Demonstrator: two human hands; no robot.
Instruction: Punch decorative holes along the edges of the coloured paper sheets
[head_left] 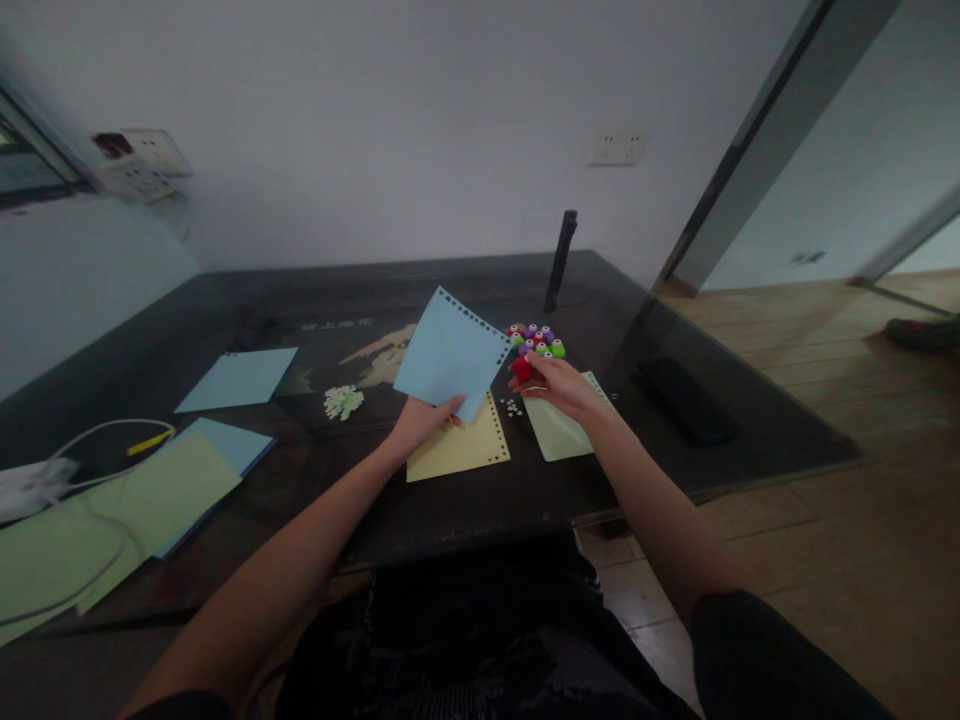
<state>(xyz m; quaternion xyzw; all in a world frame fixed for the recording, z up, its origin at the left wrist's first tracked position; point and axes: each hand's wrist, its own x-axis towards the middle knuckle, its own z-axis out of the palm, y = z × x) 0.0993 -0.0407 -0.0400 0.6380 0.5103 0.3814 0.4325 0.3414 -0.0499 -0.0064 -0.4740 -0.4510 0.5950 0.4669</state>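
My left hand (426, 424) pinches the lower edge of a light blue sheet (452, 352), whose upper right edge has a row of punched-out shapes. In my right hand (561, 385) is a small red craft punch (523, 369), close to the sheet's right corner; whether they touch I cannot tell. Behind it stands a cluster of red, purple and green craft punches (541, 338). A yellow sheet (454, 452), also punched along its edge, lies partly under the blue one. Under my right wrist is a pale green sheet (559, 430) with punched edges. Tiny paper cutouts (513, 407) lie between these sheets.
A larger heap of cutouts (343, 402) lies left of centre on the dark table (300, 500). Farther left are another blue sheet (240, 380), stacked green paper (172, 490) and a white cable (97, 430). A black phone-like object (688, 400) and an upright dark post (560, 262) are on the right.
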